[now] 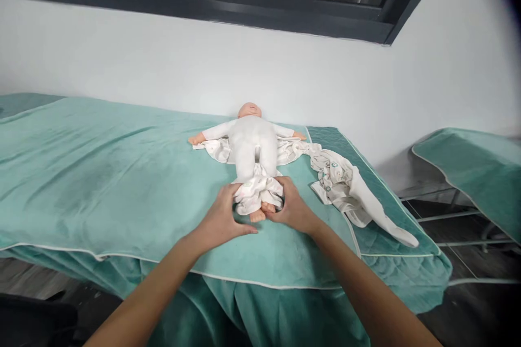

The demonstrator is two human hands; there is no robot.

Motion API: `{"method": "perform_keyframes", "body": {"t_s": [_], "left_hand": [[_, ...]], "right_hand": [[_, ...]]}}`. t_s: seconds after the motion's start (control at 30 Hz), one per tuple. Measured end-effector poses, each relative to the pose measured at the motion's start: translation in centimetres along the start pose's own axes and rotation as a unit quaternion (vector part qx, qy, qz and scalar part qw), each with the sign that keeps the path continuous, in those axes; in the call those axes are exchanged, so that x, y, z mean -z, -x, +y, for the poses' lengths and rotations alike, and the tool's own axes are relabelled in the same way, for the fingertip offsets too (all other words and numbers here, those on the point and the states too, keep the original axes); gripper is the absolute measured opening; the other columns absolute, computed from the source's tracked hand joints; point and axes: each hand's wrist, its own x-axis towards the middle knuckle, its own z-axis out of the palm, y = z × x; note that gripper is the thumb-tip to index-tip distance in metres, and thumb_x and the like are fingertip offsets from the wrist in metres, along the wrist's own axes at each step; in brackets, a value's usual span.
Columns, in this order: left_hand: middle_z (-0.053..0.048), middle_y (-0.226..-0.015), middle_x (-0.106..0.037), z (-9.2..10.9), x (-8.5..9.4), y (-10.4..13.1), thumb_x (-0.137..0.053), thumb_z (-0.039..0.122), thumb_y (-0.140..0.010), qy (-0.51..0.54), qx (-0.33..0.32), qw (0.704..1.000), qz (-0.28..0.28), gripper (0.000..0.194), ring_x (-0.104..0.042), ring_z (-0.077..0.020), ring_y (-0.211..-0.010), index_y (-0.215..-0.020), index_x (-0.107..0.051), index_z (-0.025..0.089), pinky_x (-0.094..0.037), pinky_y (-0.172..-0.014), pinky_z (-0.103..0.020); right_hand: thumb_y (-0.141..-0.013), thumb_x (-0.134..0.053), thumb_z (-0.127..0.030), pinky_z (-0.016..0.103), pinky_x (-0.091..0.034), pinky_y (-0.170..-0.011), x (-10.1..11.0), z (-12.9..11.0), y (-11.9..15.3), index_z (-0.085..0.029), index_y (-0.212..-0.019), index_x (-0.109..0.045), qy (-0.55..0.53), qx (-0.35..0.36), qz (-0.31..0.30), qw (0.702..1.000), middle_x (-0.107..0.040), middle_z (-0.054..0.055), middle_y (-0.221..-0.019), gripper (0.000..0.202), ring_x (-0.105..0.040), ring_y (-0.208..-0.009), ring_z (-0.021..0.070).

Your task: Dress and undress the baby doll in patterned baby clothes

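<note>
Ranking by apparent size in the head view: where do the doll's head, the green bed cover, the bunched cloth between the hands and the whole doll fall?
1. Green bed cover
2. Whole doll
3. Bunched cloth; nearer the camera than the head, yet plainly larger in this view
4. Doll's head

Green-covered bed (101,190) beneath your fingers (244,229), doll (250,133) stretched beyond them, pale garment (220,150) partly under it, crumpled clothing (336,173) right of your fingers.
</note>
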Motion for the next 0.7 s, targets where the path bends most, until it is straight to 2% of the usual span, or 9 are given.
{"method": "perform_keyframes", "body": {"t_s": [0.07, 0.17, 0.23, 0.33, 0.43, 0.53, 0.63, 0.7], "left_hand": [[-0.011, -0.131, -0.051, 0.2, -0.8, 0.2, -0.085, 0.044, -0.061, -0.052, -0.033, 0.998, 0.033, 0.092, -0.05, -0.0299, -0.121, -0.137, -0.038, 0.023, -0.045, -0.1, -0.046], [-0.008, -0.12, -0.06, 0.8, -0.9, -0.2, -0.075, 0.041, -0.075, -0.105, -0.054, 0.991, 0.057, 0.066, -0.056, -0.0277, -0.111, -0.131, -0.045, 0.023, -0.047, -0.094, -0.044], [-0.006, -0.119, -0.063, 1.2, -0.2, -0.4, -0.068, 0.035, -0.081, -0.113, -0.059, 0.991, 0.05, 0.051, -0.058, -0.026, -0.109, -0.128, -0.05, 0.024, -0.047, -0.094, -0.042], [-0.004, -0.13, -0.061, 2.3, 1.4, 0.0, -0.06, 0.024, -0.084, -0.079, -0.04, 0.996, 0.03, 0.048, -0.058, -0.0239, -0.117, -0.13, -0.05, 0.025, -0.046, -0.099, -0.039], [-0.003, -0.13, -0.062, 4.2, 3.8, 0.6, -0.063, 0.028, -0.081, -0.013, 0.027, 0.998, -0.051, 0.052, -0.059, -0.0243, -0.116, -0.131, -0.05, 0.026, -0.048, -0.097, -0.037], [-0.002, -0.109, -0.069, 7.0, 7.3, 0.9, -0.069, 0.033, -0.075, 0.064, 0.104, 0.98, -0.159, 0.048, -0.066, -0.0245, -0.098, -0.12, -0.058, 0.023, -0.054, -0.081, -0.033], [-0.002, -0.1, -0.069, 10.3, 11.6, 0.6, -0.069, 0.026, -0.069, 0.108, 0.104, 0.967, -0.206, 0.038, -0.067, -0.0247, -0.092, -0.106, -0.062, 0.019, -0.054, -0.073, -0.031], [-0.003, -0.1, -0.07, 12.6, 14.9, 0.2, -0.072, 0.025, -0.065, 0.083, 0.07, 0.975, -0.195, 0.042, -0.067, -0.0266, -0.093, -0.105, -0.064, 0.019, -0.056, -0.074, -0.033]], "right_hand": [[-0.069, -0.076, -0.038, 0.042, -0.045, -0.094, -0.2, -0.3, 0.0, -0.022, -0.12, -0.042, -0.002, -0.019, 0.019, 1.0, -0.055, 0.009, -0.115, 0.063, -0.055, -0.108, 0.0263], [-0.074, -0.072, -0.039, 0.038, -0.045, -0.085, 0.2, -1.4, -0.1, -0.023, -0.106, -0.044, 0.01, -0.076, 0.016, 0.997, -0.059, 0.005, -0.102, 0.046, -0.057, -0.096, 0.0233], [-0.075, -0.07, -0.036, 0.035, -0.044, -0.079, 1.1, -2.4, -0.1, -0.024, -0.098, -0.044, 0.022, -0.108, 0.0, 0.994, -0.059, 0.002, -0.095, 0.036, -0.057, -0.09, 0.0214], [-0.074, -0.067, -0.029, 0.03, -0.041, -0.07, 3.1, -4.3, -0.1, -0.024, -0.092, -0.044, 0.013, -0.142, -0.043, 0.989, -0.057, -0.002, -0.085, 0.03, -0.054, -0.078, 0.0177], [-0.071, -0.073, -0.033, 0.027, -0.039, -0.065, 5.7, -6.5, -0.3, -0.023, -0.093, -0.047, -0.032, -0.159, -0.138, 0.977, -0.057, -0.003, -0.084, 0.035, -0.052, -0.074, 0.0157], [-0.067, -0.08, -0.046, 0.027, -0.041, -0.067, 8.7, -9.3, -1.4, -0.023, -0.098, -0.054, -0.078, -0.144, -0.242, 0.956, -0.06, -0.002, -0.092, 0.047, -0.055, -0.08, 0.0165], [-0.066, -0.081, -0.049, 0.027, -0.045, -0.072, 12.4, -13.1, -3.3, -0.022, -0.101, -0.059, -0.107, -0.102, -0.3, 0.943, -0.062, 0.0, -0.099, 0.049, -0.058, -0.089, 0.0181], [-0.067, -0.081, -0.047, 0.028, -0.047, -0.071, 15.1, -16.3, -4.8, -0.021, -0.1, -0.063, -0.118, -0.067, -0.356, 0.924, -0.064, 0.0, -0.097, 0.046, -0.06, -0.089, 0.0183]]}}
